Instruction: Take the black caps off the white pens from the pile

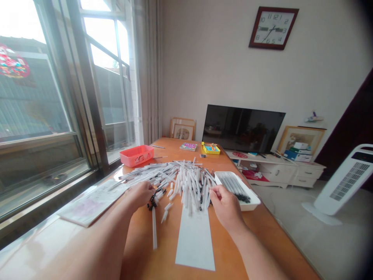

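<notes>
A big heap of white pen barrels point(177, 177) lies on the orange wooden table point(262, 237). My left hand point(141, 193) rests at the heap's left edge, fingers curled round a small black part. At the heap's right edge my right hand point(225, 206) has its fingertips pinched on the ends of some pens. A white strip of paper point(194, 239) lies between my forearms. One pen barrel point(154, 232) lies apart, near my left arm. A white tray point(247, 204) beside my right hand holds several dark pen refills.
A pink plastic box point(136, 155) stands at the table's left by the window. A printed sheet point(93, 202) lies at the near left. Small colourful boxes point(210, 148) sit at the far end. Behind are a television point(242, 128), a low cabinet and a white fan heater point(344, 181).
</notes>
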`<control>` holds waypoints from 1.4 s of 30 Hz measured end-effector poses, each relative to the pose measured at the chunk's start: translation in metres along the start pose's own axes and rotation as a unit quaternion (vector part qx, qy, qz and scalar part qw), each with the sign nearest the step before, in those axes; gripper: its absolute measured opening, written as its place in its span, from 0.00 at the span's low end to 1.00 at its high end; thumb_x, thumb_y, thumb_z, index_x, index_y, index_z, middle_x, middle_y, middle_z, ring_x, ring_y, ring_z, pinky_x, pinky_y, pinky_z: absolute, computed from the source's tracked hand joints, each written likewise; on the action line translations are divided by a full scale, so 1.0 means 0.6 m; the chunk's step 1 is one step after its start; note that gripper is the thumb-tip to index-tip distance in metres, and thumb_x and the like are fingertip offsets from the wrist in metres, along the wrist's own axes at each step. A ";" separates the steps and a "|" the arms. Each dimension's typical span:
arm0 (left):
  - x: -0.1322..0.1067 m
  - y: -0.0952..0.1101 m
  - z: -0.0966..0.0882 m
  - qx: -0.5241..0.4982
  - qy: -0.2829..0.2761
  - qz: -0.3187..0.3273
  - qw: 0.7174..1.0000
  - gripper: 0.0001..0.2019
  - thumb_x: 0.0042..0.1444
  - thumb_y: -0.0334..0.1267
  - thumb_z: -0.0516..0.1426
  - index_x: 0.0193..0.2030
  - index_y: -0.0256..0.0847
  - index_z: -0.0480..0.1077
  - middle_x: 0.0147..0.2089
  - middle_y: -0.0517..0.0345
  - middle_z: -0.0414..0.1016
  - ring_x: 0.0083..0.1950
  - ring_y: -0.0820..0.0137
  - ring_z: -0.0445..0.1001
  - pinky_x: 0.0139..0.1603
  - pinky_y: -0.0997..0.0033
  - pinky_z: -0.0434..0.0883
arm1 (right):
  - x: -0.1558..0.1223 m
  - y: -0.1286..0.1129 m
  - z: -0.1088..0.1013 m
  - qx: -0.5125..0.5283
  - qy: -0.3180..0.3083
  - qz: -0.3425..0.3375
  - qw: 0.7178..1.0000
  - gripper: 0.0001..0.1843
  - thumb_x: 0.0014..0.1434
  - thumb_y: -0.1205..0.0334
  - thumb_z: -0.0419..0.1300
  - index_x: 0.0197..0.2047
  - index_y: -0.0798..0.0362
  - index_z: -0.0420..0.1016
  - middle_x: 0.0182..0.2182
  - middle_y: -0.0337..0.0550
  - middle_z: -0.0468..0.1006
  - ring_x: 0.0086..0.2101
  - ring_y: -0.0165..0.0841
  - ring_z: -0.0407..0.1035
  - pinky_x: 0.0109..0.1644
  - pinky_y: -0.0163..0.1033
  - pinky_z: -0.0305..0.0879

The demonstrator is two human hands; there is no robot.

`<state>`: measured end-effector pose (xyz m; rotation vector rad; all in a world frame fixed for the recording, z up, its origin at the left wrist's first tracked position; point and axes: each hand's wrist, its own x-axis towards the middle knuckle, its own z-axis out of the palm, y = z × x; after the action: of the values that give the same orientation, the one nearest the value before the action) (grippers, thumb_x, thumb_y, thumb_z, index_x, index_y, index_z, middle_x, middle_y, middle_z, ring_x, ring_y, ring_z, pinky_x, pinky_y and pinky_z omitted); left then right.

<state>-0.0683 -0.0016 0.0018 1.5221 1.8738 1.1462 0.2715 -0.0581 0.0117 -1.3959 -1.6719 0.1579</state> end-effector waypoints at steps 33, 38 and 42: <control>-0.060 0.085 0.059 0.144 -0.052 0.167 0.974 0.05 0.51 0.36 0.56 0.33 0.44 0.74 0.37 0.53 0.78 0.39 0.61 0.73 0.38 0.68 0.63 | 0.000 -0.022 0.010 0.376 0.031 0.236 0.896 0.17 0.57 0.47 0.62 0.35 0.54 0.76 0.27 0.42 0.78 0.26 0.29 0.65 0.29 0.33 0.61; -0.055 0.074 0.062 0.258 -0.016 0.157 0.953 0.07 0.54 0.37 0.55 0.36 0.47 0.75 0.42 0.52 0.79 0.46 0.56 0.71 0.42 0.64 0.61 | 0.001 -0.018 0.011 0.372 0.036 0.241 0.896 0.16 0.57 0.47 0.62 0.34 0.53 0.76 0.27 0.41 0.78 0.25 0.28 0.65 0.29 0.33 0.61; -0.066 0.082 0.072 0.307 -0.029 0.175 0.935 0.11 0.59 0.42 0.53 0.38 0.48 0.77 0.46 0.51 0.77 0.50 0.54 0.68 0.46 0.59 0.61 | 0.001 -0.024 0.008 0.372 0.031 0.240 0.896 0.17 0.57 0.47 0.62 0.33 0.54 0.75 0.26 0.41 0.77 0.26 0.29 0.65 0.29 0.33 0.61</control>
<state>0.0039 -0.0236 0.0133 2.2731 2.0883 0.6487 0.2580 -0.0604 0.0177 -1.1504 -0.9950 0.9248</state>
